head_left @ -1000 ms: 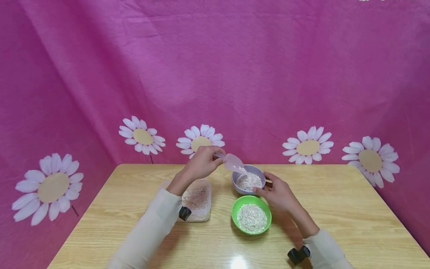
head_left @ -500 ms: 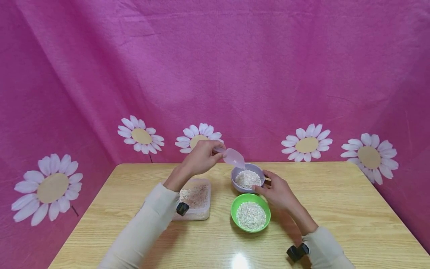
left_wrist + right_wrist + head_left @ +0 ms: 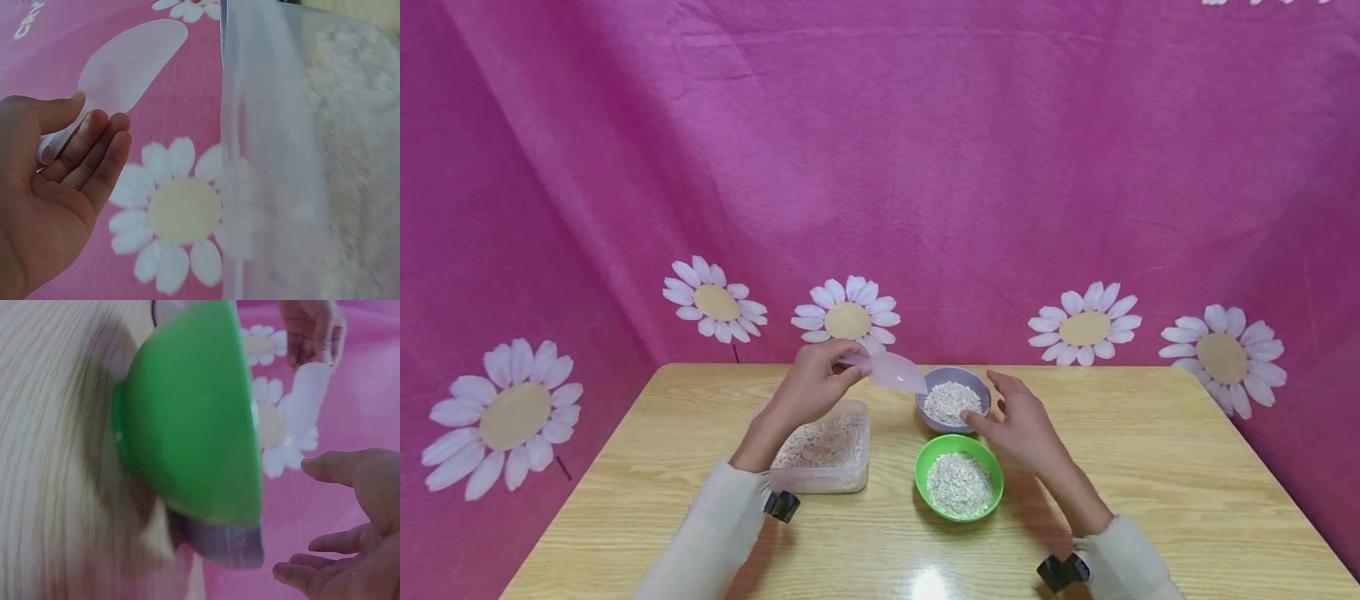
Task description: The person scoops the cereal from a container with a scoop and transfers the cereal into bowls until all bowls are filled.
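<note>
My left hand [image 3: 808,385] pinches the handle of a translucent pinkish scoop [image 3: 895,372] between thumb and fingers. In the left wrist view the scoop's blade [image 3: 131,65] shows no flakes on it. The scoop hangs in the air, its tip near the left rim of a purple bowl [image 3: 927,418] of pale flakes that look like oats. At that bowl's right side, my right hand [image 3: 1022,425] has thumb and fingers spread; the right wrist view shows its fingertips [image 3: 312,465] apart from the bowls. Just in front stands a green bowl [image 3: 922,482] of similar flakes.
A clear plastic container [image 3: 863,467] of flakes stands left of the bowls, partly under my left arm. Everything rests on a wooden table [image 3: 1150,467]. Behind it hangs a pink cloth [image 3: 925,167] printed with daisies.
The scoop has stopped tipping flakes into the purple bowl and has moved left, levelled, with my left hand. My right hand has loosened from that bowl's rim.
</note>
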`<action>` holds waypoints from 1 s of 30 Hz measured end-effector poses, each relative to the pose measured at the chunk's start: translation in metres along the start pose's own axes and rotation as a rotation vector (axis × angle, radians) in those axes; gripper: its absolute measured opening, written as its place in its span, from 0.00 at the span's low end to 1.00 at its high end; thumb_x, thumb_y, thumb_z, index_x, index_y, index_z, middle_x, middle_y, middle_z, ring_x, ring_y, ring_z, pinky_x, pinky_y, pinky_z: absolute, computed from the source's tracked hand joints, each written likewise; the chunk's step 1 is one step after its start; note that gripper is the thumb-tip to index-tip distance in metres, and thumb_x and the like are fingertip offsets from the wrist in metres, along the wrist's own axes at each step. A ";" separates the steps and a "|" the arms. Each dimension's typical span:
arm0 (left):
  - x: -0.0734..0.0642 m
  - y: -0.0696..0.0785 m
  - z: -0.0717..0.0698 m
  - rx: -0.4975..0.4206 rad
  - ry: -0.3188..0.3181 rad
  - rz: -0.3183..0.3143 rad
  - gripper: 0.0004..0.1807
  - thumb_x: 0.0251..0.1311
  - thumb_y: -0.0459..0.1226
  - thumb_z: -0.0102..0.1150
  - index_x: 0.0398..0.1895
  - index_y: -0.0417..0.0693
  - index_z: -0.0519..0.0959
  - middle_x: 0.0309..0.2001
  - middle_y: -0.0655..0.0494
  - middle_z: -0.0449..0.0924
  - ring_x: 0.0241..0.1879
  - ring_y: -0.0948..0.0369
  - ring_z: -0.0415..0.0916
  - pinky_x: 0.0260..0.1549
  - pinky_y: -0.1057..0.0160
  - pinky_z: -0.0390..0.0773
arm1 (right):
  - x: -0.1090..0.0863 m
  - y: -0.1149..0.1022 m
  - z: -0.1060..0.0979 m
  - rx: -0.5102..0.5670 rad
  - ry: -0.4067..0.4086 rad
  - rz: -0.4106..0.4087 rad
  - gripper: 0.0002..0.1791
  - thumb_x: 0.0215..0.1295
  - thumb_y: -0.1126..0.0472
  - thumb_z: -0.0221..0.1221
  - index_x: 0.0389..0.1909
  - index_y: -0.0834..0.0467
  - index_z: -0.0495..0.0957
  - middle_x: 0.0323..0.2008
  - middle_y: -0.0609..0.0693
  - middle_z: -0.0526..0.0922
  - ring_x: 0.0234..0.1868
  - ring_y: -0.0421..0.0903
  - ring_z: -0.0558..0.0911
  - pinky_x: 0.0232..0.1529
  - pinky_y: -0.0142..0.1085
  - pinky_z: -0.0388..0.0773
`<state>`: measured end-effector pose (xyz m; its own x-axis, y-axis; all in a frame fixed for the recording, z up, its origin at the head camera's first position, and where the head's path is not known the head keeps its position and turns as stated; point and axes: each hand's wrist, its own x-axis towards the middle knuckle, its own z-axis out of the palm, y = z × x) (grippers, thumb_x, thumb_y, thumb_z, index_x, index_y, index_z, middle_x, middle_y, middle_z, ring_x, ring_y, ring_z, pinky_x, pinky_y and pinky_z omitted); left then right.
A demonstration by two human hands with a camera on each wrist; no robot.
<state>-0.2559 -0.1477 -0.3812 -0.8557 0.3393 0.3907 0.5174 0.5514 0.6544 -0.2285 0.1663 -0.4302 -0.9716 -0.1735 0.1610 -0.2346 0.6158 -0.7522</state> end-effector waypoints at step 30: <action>-0.103 -0.057 -0.082 0.236 0.014 -0.127 0.09 0.68 0.31 0.70 0.49 0.39 0.87 0.43 0.49 0.92 0.41 0.54 0.90 0.42 0.60 0.87 | -0.021 -0.080 0.085 -0.018 -0.221 -0.096 0.48 0.64 0.52 0.75 0.77 0.70 0.65 0.76 0.65 0.70 0.78 0.62 0.70 0.78 0.57 0.67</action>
<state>-0.1976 -0.2759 -0.4057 -0.9132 0.2464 0.3247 0.3915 0.7521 0.5302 -0.1865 0.0557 -0.4279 -0.9148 -0.3947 0.0860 -0.3279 0.6014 -0.7286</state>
